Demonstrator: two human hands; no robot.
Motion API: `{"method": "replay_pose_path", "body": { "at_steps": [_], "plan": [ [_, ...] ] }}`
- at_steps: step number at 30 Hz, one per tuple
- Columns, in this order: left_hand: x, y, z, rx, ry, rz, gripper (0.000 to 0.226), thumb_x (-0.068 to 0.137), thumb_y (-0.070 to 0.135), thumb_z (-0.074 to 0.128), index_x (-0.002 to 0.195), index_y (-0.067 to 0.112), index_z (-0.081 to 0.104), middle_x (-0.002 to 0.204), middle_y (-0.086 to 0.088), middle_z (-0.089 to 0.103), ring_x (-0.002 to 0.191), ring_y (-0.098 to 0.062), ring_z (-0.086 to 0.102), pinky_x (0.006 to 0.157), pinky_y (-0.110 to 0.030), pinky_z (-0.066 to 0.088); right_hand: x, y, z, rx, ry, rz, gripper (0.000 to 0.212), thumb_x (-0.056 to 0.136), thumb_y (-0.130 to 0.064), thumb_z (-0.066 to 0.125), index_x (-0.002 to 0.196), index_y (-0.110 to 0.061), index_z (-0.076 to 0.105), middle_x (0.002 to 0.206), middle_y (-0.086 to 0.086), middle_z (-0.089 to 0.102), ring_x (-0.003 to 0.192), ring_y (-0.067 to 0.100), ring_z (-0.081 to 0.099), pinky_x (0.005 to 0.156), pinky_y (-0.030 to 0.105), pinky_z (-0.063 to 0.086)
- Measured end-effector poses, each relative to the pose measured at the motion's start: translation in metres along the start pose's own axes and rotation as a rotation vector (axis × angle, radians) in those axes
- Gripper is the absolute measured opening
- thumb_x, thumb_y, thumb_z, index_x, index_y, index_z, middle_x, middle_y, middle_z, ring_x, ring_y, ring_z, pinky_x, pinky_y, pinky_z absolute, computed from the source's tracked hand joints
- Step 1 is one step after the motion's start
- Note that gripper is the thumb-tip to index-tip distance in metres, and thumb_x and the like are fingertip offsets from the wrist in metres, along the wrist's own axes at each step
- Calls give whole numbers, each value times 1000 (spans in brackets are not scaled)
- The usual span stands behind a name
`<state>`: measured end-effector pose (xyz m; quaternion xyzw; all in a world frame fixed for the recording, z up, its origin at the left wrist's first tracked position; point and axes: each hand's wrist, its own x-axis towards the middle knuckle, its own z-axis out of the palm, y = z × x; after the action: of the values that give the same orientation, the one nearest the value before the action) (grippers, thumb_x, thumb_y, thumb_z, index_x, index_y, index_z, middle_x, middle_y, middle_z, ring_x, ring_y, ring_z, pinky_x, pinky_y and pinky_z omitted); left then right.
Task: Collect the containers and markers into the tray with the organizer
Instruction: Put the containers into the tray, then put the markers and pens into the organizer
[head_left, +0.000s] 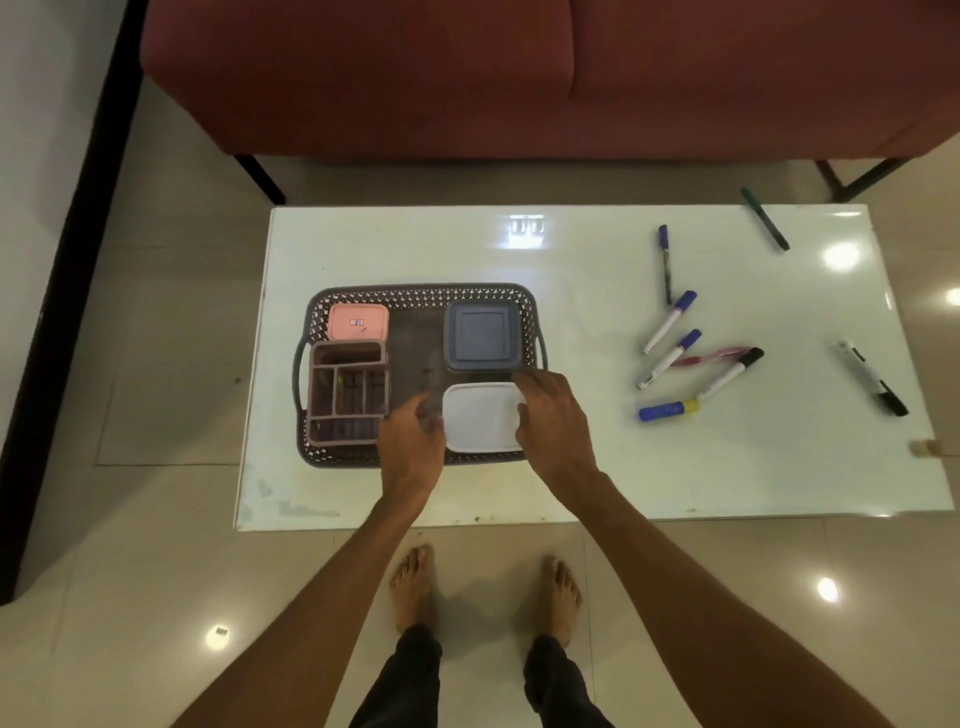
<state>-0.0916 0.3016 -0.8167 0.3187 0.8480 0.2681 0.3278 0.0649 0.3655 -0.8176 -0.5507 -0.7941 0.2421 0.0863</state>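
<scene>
while both hands flank the white box in the tray:
left hand (413, 441): fingers loosely spread at the box's left edge; grip unclear through blur
right hand (553, 421): curled against the box's right edge
white container (480, 415): near right corner of tray (415, 296)
blue container (483, 335): far right in tray
pink container (358, 322): far left in tray
organizer (347, 389): near left in tray
markers (670, 358): loose on table (415, 244), well right of tray
</scene>
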Motion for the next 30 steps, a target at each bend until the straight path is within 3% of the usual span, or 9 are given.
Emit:
{"method": "replay_pose_path", "body": {
  "at_steps": [5, 10, 13, 17, 20, 27, 30],
  "plan": [
    [-29, 36, 13, -30, 96, 220, 30, 96, 13, 58, 125, 10, 65, 119, -6, 70, 107, -20, 65, 94, -38, 55, -14, 29, -23, 62, 224, 94, 38, 82, 3, 68, 119, -7, 67, 118, 12, 69, 110, 32, 64, 93, 43, 54],
    [-45, 91, 71, -94, -29, 365, 24, 97, 16, 58, 119, 15, 67, 121, -1, 69, 109, -16, 63, 98, -34, 52, -20, 84, -54, 204, 355, 330, 31, 93, -11, 61, 124, -15, 65, 125, 4, 66, 118, 23, 57, 101, 35, 44],
    [-41, 116, 114, -95, -102, 431, 23, 95, 11, 59, 116, 16, 68, 116, 2, 68, 99, -11, 62, 94, -35, 54, -19, 126, -69, 308, 405, 489, 28, 94, -15, 61, 121, -16, 66, 119, 0, 68, 108, 21, 62, 94, 36, 51],
    [-22, 139, 164, 1, -206, 474, 26, 94, 9, 59, 118, 12, 68, 115, -2, 70, 98, -17, 65, 93, -35, 53, -10, 174, -80, 417, 386, 649, 24, 92, -17, 63, 114, -10, 69, 99, 4, 72, 86, 16, 64, 77, 25, 44],
    [1, 154, 197, 120, -278, 475, 25, 95, 9, 58, 118, 8, 68, 115, -7, 71, 103, -21, 66, 95, -30, 52, 9, 199, -75, 458, 312, 712, 22, 89, -19, 69, 108, -8, 71, 95, 7, 73, 79, 15, 64, 74, 20, 41],
    [55, 185, 265, 262, -327, 435, 30, 94, 22, 66, 120, 7, 67, 112, -9, 72, 100, -24, 69, 89, -28, 53, 60, 231, -38, 479, 214, 830, 29, 84, -36, 75, 96, -10, 69, 92, 2, 70, 86, 18, 64, 79, 27, 47],
    [65, 191, 286, 309, -333, 427, 34, 92, 28, 68, 119, 9, 66, 111, -8, 71, 99, -24, 69, 85, -30, 53, 69, 232, -29, 461, 217, 843, 34, 82, -41, 76, 94, -11, 64, 84, 1, 64, 82, 19, 60, 71, 29, 45]
  ]
}}
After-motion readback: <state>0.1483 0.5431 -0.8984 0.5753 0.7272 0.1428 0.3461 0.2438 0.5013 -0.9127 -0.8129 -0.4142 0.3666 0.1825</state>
